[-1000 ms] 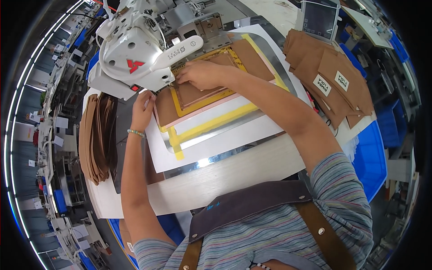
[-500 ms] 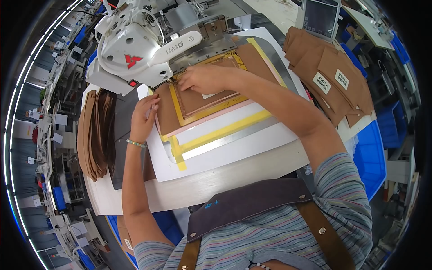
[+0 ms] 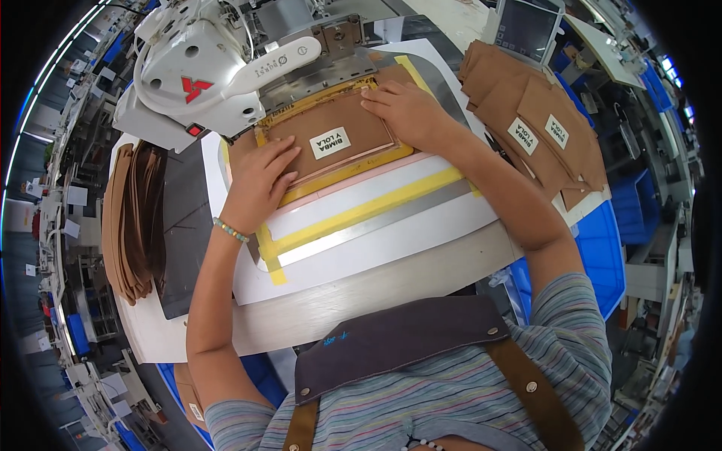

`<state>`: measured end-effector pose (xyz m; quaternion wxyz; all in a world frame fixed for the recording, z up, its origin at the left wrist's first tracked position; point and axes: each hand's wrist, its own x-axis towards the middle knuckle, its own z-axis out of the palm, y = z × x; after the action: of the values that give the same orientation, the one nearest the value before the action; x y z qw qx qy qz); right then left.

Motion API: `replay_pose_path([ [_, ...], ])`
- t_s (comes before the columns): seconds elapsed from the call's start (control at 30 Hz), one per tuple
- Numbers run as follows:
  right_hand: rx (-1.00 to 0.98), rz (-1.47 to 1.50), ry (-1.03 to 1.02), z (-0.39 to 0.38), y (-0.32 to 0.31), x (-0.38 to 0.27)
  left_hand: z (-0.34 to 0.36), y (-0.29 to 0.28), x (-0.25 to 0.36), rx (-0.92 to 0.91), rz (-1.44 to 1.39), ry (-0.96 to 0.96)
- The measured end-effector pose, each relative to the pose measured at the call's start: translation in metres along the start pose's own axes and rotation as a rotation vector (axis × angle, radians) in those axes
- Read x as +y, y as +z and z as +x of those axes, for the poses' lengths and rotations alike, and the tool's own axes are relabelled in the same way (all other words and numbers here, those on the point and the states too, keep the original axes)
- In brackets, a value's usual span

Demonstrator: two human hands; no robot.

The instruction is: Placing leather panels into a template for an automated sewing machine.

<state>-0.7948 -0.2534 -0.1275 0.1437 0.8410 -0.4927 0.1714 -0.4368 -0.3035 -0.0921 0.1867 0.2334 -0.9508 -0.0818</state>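
Observation:
A brown fabric or leather piece (image 3: 312,116) with a white label (image 3: 329,143) lies inside a yellow-edged frame (image 3: 353,178), beside the head of a white sewing machine (image 3: 203,60). My left hand (image 3: 263,179) rests on the piece's left side, fingers spread and flat. At the upper right corner of the piece lies my right hand (image 3: 412,114), its fingers stretched out and slightly bent, the tips on the edge. Neither hand grips anything that I can see. Beneath the frame is a white sheet with yellow tape strips (image 3: 361,213).
Folded brown pieces (image 3: 134,225) stand in a bundle at the left. Several labelled brown pieces (image 3: 538,113) lie fanned out at the right, in front of a screen panel (image 3: 524,31). A blue bin (image 3: 602,259) sits below the table's right edge.
My right hand has moved right, from the middle of the frame to its upper right corner, uncovering the label. My left hand has slid onto the brown piece. The view has shifted slightly.

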Motion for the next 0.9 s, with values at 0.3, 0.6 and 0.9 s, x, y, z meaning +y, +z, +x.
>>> replay_pose_path([
  [0.3,-0.074,-0.038,0.036,0.004,-0.007,-0.008,0.004,0.016,-0.006,-0.063,0.126,-0.001],
  [0.6,-0.126,-0.05,0.016,0.013,-0.01,-0.012,0.006,0.015,-0.007,-0.082,0.107,-0.025],
  [0.9,-0.298,-0.069,0.007,0.032,-0.022,-0.019,0.011,0.015,-0.003,-0.054,0.103,-0.02],
])
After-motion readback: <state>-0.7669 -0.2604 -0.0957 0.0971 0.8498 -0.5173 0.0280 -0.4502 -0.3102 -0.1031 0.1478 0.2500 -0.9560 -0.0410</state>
